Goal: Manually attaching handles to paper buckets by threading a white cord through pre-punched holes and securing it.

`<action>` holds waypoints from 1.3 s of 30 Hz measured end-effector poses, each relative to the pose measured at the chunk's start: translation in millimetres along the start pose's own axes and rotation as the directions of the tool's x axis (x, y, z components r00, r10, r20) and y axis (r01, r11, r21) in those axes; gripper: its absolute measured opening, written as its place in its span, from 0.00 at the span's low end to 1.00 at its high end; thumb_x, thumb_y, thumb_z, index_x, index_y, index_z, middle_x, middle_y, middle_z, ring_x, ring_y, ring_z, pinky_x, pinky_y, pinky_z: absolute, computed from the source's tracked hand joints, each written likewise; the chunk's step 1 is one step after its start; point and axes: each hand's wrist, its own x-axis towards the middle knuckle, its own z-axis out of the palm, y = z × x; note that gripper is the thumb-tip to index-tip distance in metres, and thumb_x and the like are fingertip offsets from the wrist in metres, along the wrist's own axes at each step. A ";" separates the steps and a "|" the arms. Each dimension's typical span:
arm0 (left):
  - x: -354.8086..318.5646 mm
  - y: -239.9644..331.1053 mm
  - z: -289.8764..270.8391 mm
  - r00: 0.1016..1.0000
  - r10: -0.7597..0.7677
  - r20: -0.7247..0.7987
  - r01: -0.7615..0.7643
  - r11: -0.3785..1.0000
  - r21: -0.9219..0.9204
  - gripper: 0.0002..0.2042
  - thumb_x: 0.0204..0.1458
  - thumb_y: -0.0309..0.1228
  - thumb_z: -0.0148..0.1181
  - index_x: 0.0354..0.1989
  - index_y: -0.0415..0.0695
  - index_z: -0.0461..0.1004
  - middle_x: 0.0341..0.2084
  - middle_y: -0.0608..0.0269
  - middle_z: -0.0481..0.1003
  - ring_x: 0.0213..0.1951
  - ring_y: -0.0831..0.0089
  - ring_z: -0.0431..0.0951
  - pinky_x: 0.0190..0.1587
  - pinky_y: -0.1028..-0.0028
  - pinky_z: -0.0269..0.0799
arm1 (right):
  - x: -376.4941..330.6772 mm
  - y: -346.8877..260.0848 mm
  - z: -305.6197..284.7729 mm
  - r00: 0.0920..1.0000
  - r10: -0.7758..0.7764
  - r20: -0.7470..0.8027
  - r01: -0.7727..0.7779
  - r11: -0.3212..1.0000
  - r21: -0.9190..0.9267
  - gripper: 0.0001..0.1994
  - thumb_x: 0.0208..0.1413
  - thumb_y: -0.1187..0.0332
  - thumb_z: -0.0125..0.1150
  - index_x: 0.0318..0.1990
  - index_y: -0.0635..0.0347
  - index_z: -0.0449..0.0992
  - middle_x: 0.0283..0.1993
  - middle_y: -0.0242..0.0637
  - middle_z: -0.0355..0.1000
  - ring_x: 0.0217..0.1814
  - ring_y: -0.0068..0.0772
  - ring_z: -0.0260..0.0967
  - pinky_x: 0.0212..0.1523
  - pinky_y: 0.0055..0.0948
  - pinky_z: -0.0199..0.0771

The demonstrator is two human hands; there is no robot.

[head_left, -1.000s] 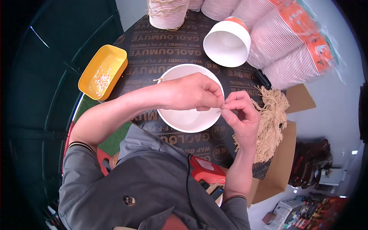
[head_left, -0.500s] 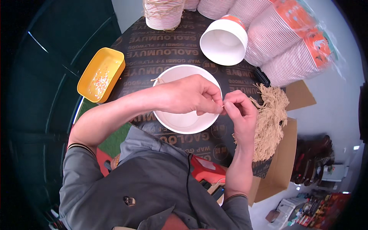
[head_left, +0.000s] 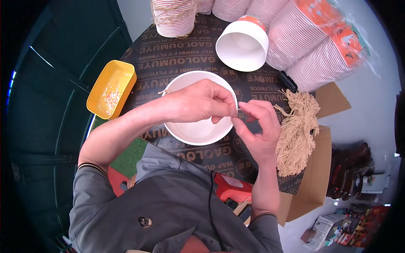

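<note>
A white paper bowl [head_left: 198, 130] sits upright on the dark round table [head_left: 181, 59] in front of me. My left hand [head_left: 198, 101] reaches over the bowl and pinches a thin tan string [head_left: 237, 110] at the bowl's right rim. My right hand [head_left: 257, 126] meets it there, fingers pinched on the same string. A short string end [head_left: 162, 91] sticks out at the bowl's left rim. A bundle of tan strings [head_left: 297, 135] lies just right of my right hand.
A second white bowl [head_left: 241, 45] lies tilted at the back. Stacks of striped paper bowls [head_left: 312, 46] in plastic wrap fill the back right, another stack [head_left: 173, 17] stands at the back. A yellow tray [head_left: 110, 89] with small beads sits left. Cardboard [head_left: 314, 181] lies under the string bundle.
Both hands stay pinched together at the bowl's right rim, with only small finger shifts. The view has drifted slightly.
</note>
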 end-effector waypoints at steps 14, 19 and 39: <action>-10.6 6.5 2.9 0.994 0.052 -0.096 -0.033 0.982 0.184 0.11 0.71 0.35 0.65 0.41 0.38 0.82 0.25 0.72 0.76 0.30 0.84 0.73 0.36 0.75 0.70 | -0.6 -4.3 13.4 0.998 -0.048 -0.049 0.042 0.991 -0.125 0.12 0.51 0.81 0.79 0.43 0.60 0.84 0.41 0.37 0.80 0.40 0.41 0.78 0.39 0.35 0.79; -21.2 4.1 12.1 0.960 0.238 -0.149 -0.148 0.879 0.453 0.09 0.69 0.32 0.66 0.42 0.38 0.82 0.26 0.63 0.81 0.30 0.73 0.81 0.35 0.69 0.75 | 1.6 -12.2 14.6 0.994 0.109 0.010 -0.109 0.993 0.034 0.07 0.59 0.81 0.73 0.41 0.62 0.81 0.40 0.36 0.78 0.37 0.31 0.76 0.37 0.29 0.77; -18.7 4.1 1.2 0.992 -0.100 -0.080 0.085 0.980 -0.178 0.08 0.69 0.33 0.64 0.42 0.42 0.84 0.24 0.75 0.74 0.21 0.89 0.67 0.24 0.83 0.59 | -10.3 -6.3 16.1 0.966 0.223 0.133 -0.258 0.890 0.375 0.10 0.64 0.76 0.72 0.51 0.65 0.80 0.46 0.32 0.79 0.44 0.19 0.79 0.39 0.20 0.80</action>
